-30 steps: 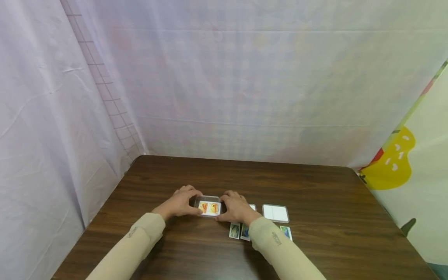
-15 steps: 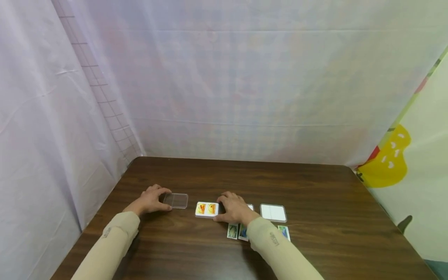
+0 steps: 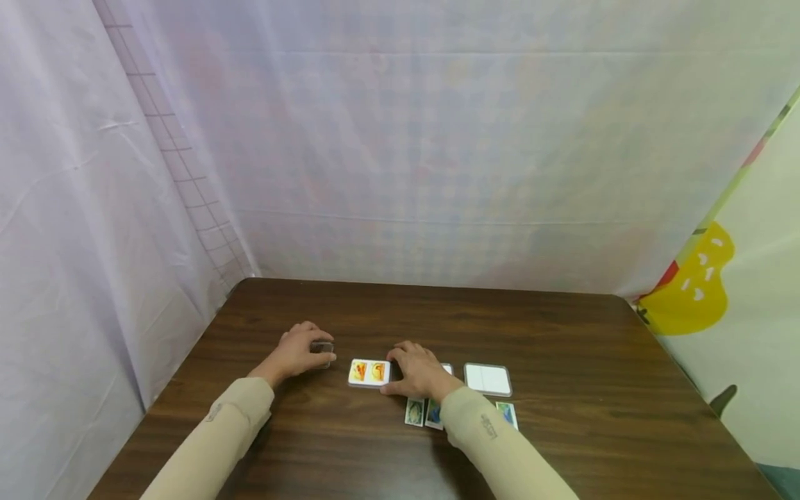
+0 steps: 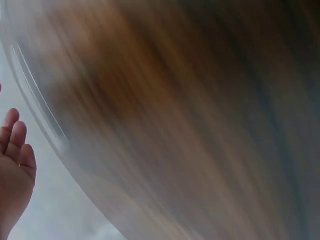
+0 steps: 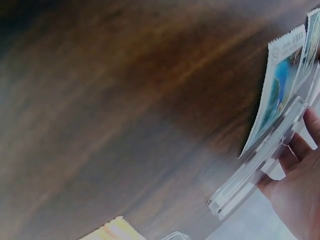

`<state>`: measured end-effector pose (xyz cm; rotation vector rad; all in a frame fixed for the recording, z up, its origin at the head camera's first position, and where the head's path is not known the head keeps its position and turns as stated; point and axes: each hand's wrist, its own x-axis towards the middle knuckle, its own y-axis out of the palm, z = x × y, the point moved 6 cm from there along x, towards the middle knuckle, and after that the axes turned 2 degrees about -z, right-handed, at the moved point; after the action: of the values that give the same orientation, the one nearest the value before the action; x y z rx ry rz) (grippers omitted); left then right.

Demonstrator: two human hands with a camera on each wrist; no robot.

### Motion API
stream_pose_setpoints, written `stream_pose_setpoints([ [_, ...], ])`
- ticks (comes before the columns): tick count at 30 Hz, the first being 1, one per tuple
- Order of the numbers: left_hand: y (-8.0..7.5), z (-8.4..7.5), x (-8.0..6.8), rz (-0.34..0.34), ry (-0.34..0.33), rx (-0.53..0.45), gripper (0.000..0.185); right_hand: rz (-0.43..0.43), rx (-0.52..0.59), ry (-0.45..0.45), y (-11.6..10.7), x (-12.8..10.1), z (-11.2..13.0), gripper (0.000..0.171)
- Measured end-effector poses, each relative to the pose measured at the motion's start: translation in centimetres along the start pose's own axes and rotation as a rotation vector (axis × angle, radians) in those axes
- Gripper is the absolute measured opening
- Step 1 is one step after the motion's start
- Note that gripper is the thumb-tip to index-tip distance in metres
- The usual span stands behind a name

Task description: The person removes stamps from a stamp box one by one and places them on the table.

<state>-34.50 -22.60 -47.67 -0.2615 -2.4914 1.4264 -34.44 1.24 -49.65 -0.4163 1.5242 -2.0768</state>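
In the head view, my left hand [image 3: 298, 353] holds a clear plastic lid [image 3: 323, 352] between thumb and fingers, covering most of it. The lid's edge [image 4: 37, 95] passes near the fingers in the blurred left wrist view. To its right lies a stamp case [image 3: 370, 384], uncovered, with two orange stamps [image 3: 369, 372] on a white insert. My right hand [image 3: 420, 371] grips this case at its right edge, thumb at the near side and fingers at the far side. Under and behind the right hand sits another clear case [image 5: 257, 157], mostly hidden in the head view.
A third case with a white insert [image 3: 488, 380] lies right of my right hand. Several loose stamps lie on the near side: a greenish stamp [image 3: 414, 412], a blue stamp [image 3: 434, 414] and a green-blue stamp [image 3: 507, 415]. The brown table [image 3: 562, 347] is backed by white curtains [image 3: 437, 139].
My left hand has taken the lid off the case and carried it left, then shifted right, now covering more of the lid. My right hand stays at the case.
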Motion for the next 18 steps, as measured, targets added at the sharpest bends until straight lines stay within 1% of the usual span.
stream_pose_setpoints([
  [3,1.2,-1.7,0.6,0.021,0.008,0.004,0.038,-0.001,-0.004,0.005,0.0,0.1,-0.1,0.07],
  [5,1.9,-2.5,0.9,0.04,0.007,0.02,0.036,0.004,-0.004,0.01,0.1,0.1,-0.1,0.07],
  [7,2.5,-2.9,1.1,0.052,-0.002,0.038,0.036,0.007,-0.001,0.009,0.1,0.1,-0.1,0.07],
  [11,3.1,-3.2,1.2,0.062,-0.012,0.059,0.034,0.013,0.003,0.006,0.0,0.1,0.0,0.071],
  [18,3.4,-3.3,1.5,0.056,0.012,0.078,0.02,0.015,-0.002,0.008,0.1,0.1,-0.1,0.072],
])
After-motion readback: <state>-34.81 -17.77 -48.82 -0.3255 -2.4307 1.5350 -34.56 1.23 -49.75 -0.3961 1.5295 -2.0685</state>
